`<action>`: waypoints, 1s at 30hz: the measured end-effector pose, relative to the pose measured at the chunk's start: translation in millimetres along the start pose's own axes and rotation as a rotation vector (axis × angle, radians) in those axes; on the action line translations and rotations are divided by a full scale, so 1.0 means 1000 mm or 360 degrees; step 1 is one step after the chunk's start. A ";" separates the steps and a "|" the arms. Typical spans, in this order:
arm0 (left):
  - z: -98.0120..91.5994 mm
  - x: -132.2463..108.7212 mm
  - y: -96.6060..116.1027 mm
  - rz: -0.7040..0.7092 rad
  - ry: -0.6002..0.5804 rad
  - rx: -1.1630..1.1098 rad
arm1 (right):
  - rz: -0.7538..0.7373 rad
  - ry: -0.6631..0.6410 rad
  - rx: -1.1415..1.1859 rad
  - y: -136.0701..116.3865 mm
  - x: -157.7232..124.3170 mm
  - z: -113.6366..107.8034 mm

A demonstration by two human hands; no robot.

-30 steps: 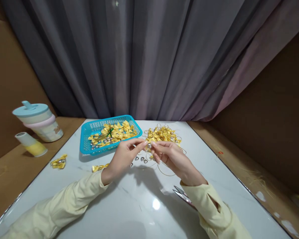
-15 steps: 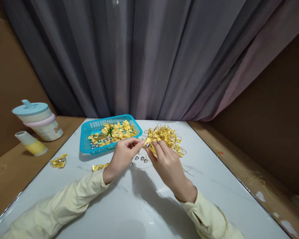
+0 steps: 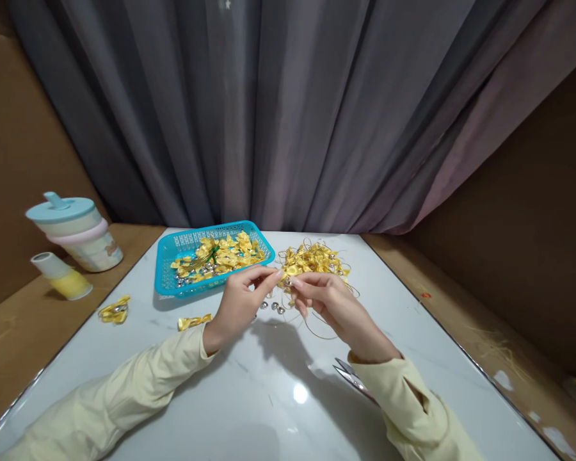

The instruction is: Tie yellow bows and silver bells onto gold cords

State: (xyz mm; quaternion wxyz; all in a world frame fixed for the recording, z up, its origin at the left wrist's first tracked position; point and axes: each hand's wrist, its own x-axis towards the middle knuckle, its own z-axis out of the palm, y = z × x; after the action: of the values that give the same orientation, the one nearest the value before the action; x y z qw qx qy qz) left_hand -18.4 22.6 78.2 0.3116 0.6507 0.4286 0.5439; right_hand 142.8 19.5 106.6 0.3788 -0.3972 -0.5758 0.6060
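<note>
My left hand (image 3: 237, 304) and my right hand (image 3: 329, 302) meet above the white table (image 3: 278, 384), fingertips pinched together on a small gold bow with a silver bell (image 3: 285, 280) and a thin gold thread. Just behind them lies a heap of gold bows with bells and thread (image 3: 314, 259). A few loose silver bells (image 3: 272, 307) lie on the table under my hands. A blue plastic basket (image 3: 173, 285) at the back left holds several gold bows and bells.
Scissors (image 3: 350, 376) lie by my right sleeve. Two loose gold bows (image 3: 112, 310) (image 3: 193, 320) lie at the left. A pastel lidded cup (image 3: 77, 232) and a yellow spool (image 3: 62, 276) stand on the brown ledge at left. A grey curtain hangs behind.
My right hand turned its wrist upward half a second ago, then rolled back; the scissors show again beside my right sleeve. My left hand stayed nearly still, pinching the bow.
</note>
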 end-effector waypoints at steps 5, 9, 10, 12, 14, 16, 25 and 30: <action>-0.001 0.000 0.002 -0.0055 0.0029 -0.0016 | -0.0012 0.0079 -0.0061 0.005 0.003 0.000; -0.001 0.001 0.005 -0.0178 0.0048 -0.0062 | -0.0842 0.0794 -0.1197 0.017 -0.001 0.010; -0.001 0.002 0.005 -0.0204 0.0045 -0.0071 | -0.1074 0.0881 -0.1488 0.020 -0.002 0.012; -0.001 0.003 0.006 -0.0253 0.0024 -0.0082 | -0.1368 0.0938 -0.1962 0.027 -0.003 0.016; 0.000 0.003 0.007 -0.0286 -0.0006 -0.0088 | -0.1460 0.0961 -0.2238 0.031 -0.003 0.018; 0.000 0.003 0.008 -0.0298 -0.0032 -0.0092 | -0.1456 0.0944 -0.2305 0.033 -0.002 0.018; 0.001 0.001 0.007 -0.0222 -0.0025 -0.0080 | -0.0415 0.0442 -0.0704 0.011 -0.003 0.009; 0.000 0.000 0.005 -0.0166 0.0003 -0.0071 | 0.0003 0.0032 0.0130 0.004 0.000 0.000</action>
State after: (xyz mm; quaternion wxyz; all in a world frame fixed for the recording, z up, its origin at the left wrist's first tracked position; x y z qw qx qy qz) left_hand -16.9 20.5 82.5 0.3536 0.6198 0.4500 0.5369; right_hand 142.9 18.8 102.6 0.3999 -0.3881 -0.5463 0.6253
